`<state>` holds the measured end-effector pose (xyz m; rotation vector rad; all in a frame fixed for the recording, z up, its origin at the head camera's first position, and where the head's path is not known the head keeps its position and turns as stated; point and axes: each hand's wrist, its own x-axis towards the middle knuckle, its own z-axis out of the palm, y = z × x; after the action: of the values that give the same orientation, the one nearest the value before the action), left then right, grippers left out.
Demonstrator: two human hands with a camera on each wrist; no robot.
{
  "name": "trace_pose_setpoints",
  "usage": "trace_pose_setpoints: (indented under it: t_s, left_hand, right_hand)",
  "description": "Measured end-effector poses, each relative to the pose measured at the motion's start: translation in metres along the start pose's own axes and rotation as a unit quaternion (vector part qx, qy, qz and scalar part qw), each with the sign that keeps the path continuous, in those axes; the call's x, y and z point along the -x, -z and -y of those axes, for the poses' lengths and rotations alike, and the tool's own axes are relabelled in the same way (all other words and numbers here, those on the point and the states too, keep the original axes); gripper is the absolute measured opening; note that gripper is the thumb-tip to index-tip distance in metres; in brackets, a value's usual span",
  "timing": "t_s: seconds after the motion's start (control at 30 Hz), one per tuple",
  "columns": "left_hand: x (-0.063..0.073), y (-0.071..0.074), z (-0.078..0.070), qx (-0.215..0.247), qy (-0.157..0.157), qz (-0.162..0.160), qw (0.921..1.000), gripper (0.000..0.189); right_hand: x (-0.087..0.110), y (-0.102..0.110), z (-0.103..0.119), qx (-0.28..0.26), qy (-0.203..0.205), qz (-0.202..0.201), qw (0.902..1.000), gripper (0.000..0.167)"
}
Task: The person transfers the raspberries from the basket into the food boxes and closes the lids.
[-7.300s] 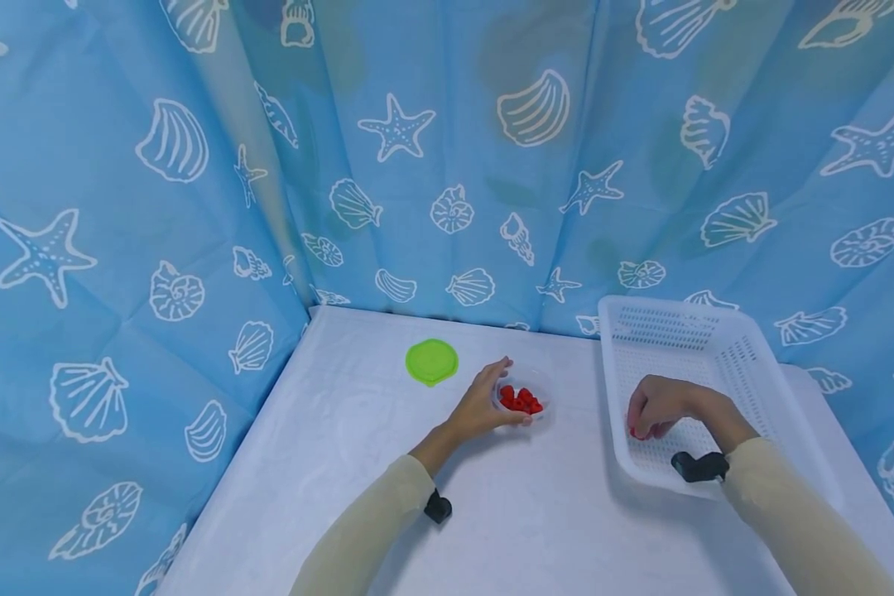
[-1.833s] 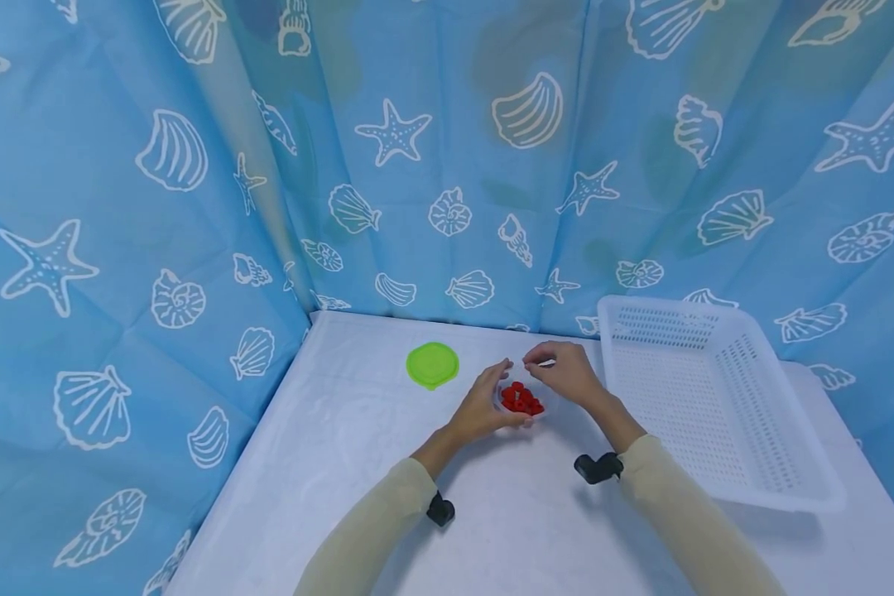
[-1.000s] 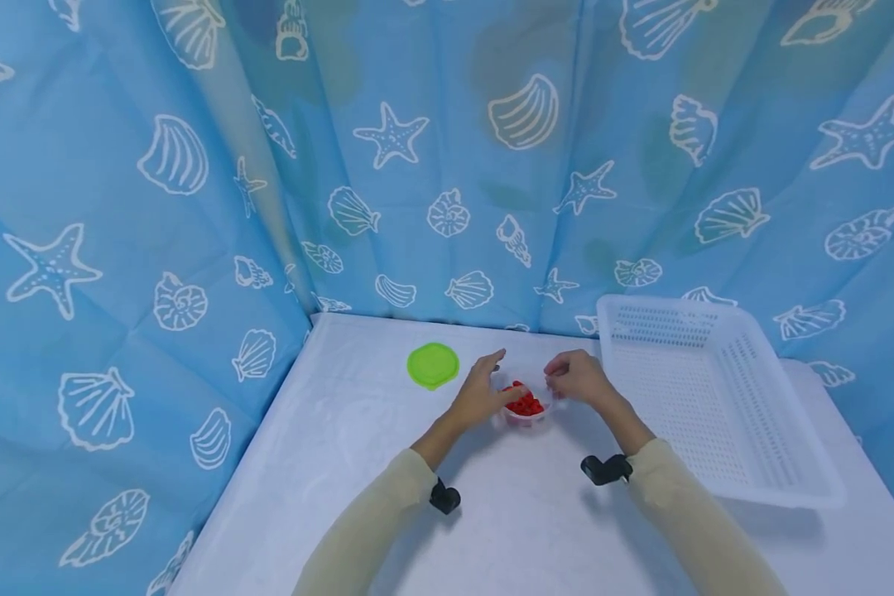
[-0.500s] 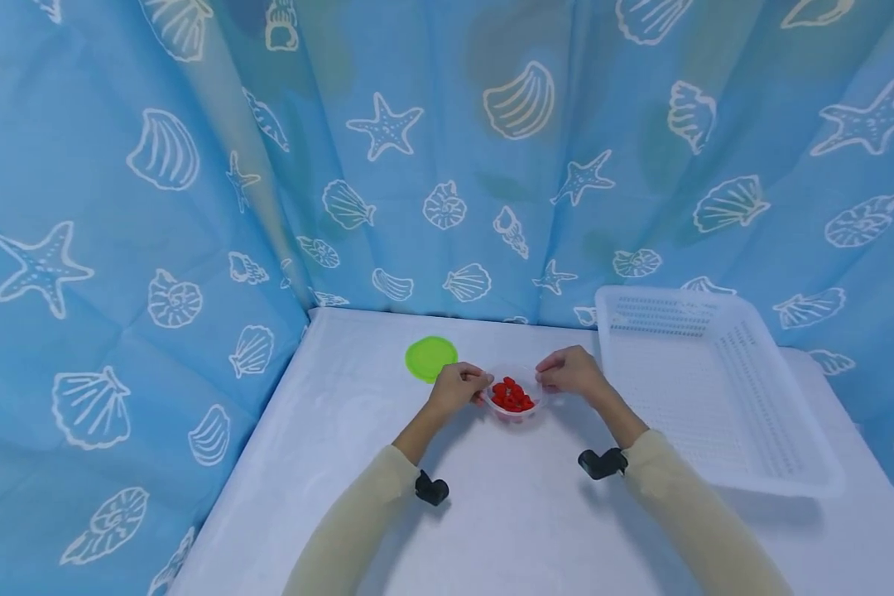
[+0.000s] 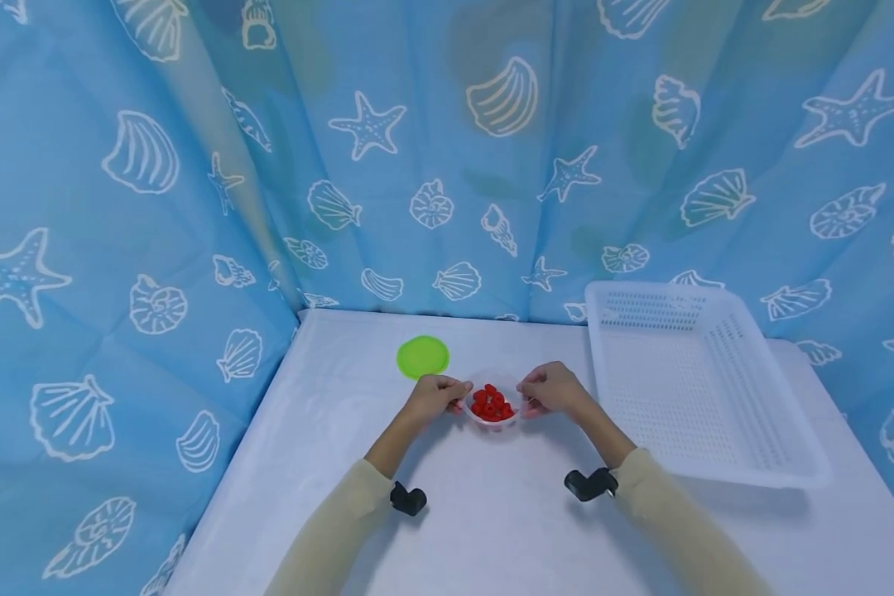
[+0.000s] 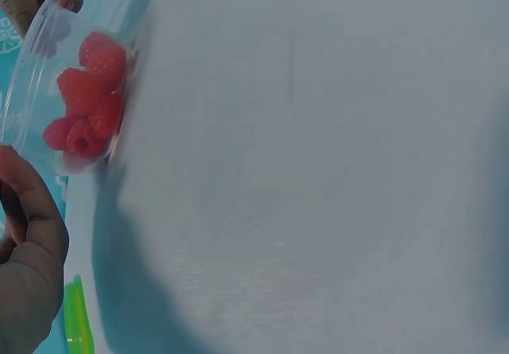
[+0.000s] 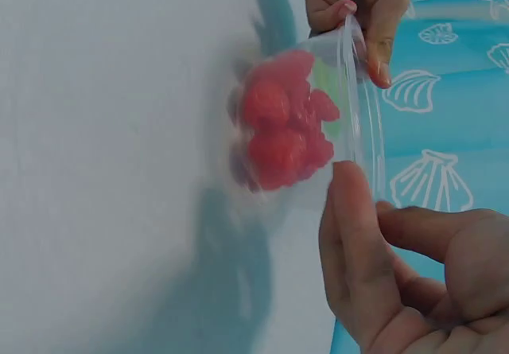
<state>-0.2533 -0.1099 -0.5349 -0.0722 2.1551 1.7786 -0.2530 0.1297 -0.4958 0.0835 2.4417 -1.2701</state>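
Between both hands is a clear round plastic container (image 5: 494,425) with several raspberries (image 5: 491,406) lying in its bottom. My left hand (image 5: 430,400) pinches the rim on the left side. On the opposite side, my right hand (image 5: 555,389) pinches the rim between thumb and fingers. The right wrist view shows that pinch close up, with the raspberries (image 7: 278,123) seen through the wall. In the left wrist view the container (image 6: 56,36) is close over the white table, its shadow beneath. A green lid (image 5: 422,357) lies flat behind my left hand.
A large white perforated basket (image 5: 685,397) stands on the right of the white-covered table (image 5: 492,521). A blue curtain (image 5: 417,149) printed with shells and starfish closes off the back and left side.
My right hand has come from the basket, where it held something red, to the container's rim. My left hand has shifted from around the container's side to its rim. The container has moved left.
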Motion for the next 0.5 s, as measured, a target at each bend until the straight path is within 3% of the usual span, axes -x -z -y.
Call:
trace_pose_setpoints:
  t_s: [0.17, 0.27, 0.37, 0.5]
  left_hand:
    - [0.005, 0.002, 0.005, 0.027, -0.013, -0.008, 0.9995, 0.037]
    - [0.007, 0.001, 0.01, 0.05, -0.022, -0.033, 0.998, 0.037]
    - [0.009, -0.001, 0.016, 0.091, -0.023, -0.057, 0.994, 0.037]
    - [0.011, -0.002, 0.021, 0.172, -0.022, -0.062, 0.983, 0.033]
  right_hand:
    - [0.007, -0.011, 0.003, -0.015, 0.013, -0.031, 0.9993, 0.025]
    - [0.011, -0.018, 0.0, -0.064, 0.017, -0.048, 0.9967, 0.026]
    - [0.015, -0.025, -0.007, -0.144, 0.023, -0.061, 0.9875, 0.03]
    - [0.017, -0.03, -0.017, -0.242, 0.027, -0.057, 0.9683, 0.035]
